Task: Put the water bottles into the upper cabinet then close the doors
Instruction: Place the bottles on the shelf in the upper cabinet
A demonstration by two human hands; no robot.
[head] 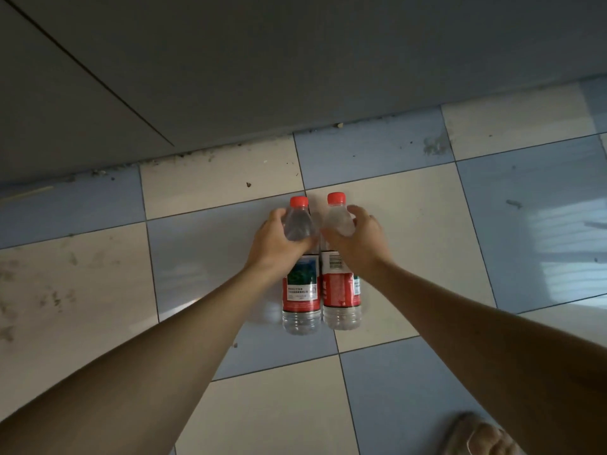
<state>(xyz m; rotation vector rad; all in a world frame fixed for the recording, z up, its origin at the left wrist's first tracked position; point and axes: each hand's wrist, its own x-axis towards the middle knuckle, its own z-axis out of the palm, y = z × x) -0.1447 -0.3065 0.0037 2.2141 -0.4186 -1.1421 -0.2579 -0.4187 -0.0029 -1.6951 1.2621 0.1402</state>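
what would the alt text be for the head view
Two hands each grip one of two red-capped water bottles standing side by side on a blue and white tiled floor: left hand on the left bottle, right hand on the right bottle.

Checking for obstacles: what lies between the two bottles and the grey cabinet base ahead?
Only bare tiled floor with some dirt specks, head view, between the bottles and the cabinet base.

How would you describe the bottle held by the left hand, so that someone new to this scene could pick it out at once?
Start from the checkered blue and cream tiled floor below the grey cabinet front. Two red-capped water bottles sit side by side at its middle. The left bottle is the one the left hand grips by the shoulder; its label shows a green picture, whereas the right bottle, held by the right hand, shows a barcode.
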